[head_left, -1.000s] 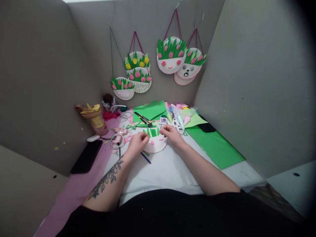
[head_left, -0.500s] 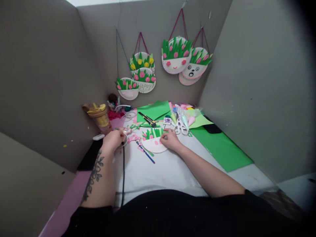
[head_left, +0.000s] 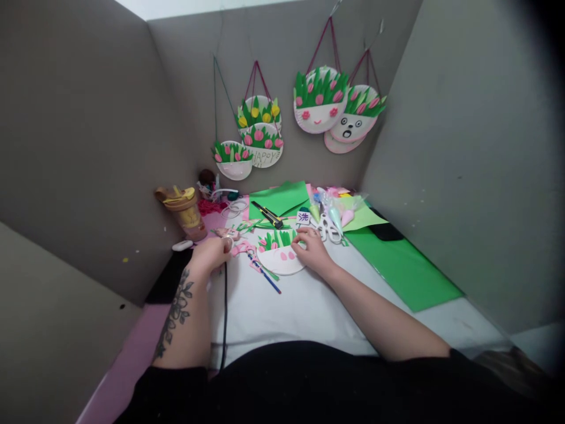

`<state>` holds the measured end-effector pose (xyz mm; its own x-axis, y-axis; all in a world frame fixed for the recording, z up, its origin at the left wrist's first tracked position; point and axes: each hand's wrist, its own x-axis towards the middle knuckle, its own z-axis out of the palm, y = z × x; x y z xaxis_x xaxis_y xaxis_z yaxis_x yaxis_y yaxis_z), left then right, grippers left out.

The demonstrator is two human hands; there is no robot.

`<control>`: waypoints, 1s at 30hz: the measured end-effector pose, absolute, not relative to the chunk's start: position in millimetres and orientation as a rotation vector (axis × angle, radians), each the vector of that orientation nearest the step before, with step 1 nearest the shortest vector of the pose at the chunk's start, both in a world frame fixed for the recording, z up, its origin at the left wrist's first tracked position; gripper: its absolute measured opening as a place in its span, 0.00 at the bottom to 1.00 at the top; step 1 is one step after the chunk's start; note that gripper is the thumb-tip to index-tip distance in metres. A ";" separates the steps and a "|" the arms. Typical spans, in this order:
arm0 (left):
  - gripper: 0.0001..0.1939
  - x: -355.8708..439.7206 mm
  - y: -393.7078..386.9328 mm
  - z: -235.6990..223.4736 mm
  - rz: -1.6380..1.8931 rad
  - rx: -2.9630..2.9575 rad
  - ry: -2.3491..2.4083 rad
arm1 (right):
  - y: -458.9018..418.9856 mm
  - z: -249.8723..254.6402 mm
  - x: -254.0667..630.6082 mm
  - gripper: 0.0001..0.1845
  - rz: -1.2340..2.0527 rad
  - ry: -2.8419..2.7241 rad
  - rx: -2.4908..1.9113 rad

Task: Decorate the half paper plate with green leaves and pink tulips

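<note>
A half paper plate lies on the white cloth, with green paper leaves along its upper edge, small pink flowers at its left and two pink ovals on its front. My right hand is at its right edge, thumb and forefinger pinched together; what sits between them is hidden or too small to name. My left hand is closed over a white ring left of the plate, beside a pink tool. From under that hand a black cord runs toward me. What those fingers grip is covered.
A blue pencil and pink paper scraps lie between my hands. Behind the plate are a box cutter, green paper, white scissors and filled plastic bags. A cup stands left; finished plates hang on the wall.
My left hand has left the plate and moved left to the white ring and cord. My right hand has stayed at the plate's right edge. The view has shifted slightly.
</note>
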<state>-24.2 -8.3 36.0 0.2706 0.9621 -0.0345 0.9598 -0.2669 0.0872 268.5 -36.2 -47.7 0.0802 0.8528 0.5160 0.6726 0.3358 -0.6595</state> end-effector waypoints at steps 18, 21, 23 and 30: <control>0.10 64.3 -41.7 14.4 0.568 2.843 0.942 | -64.8 -14.9 249.2 0.20 0.879 -1.363 -0.891; 0.10 63.8 -44.0 14.8 0.853 2.749 0.926 | -61.7 -16.6 248.9 0.15 0.844 -1.287 -0.951; 0.12 60.4 -42.7 17.3 1.182 2.552 1.060 | -59.5 -18.4 252.0 0.12 0.792 -1.281 -0.963; 0.21 54.2 -34.3 23.6 0.866 2.046 0.966 | -56.8 -24.4 260.6 0.08 0.644 -1.380 -0.969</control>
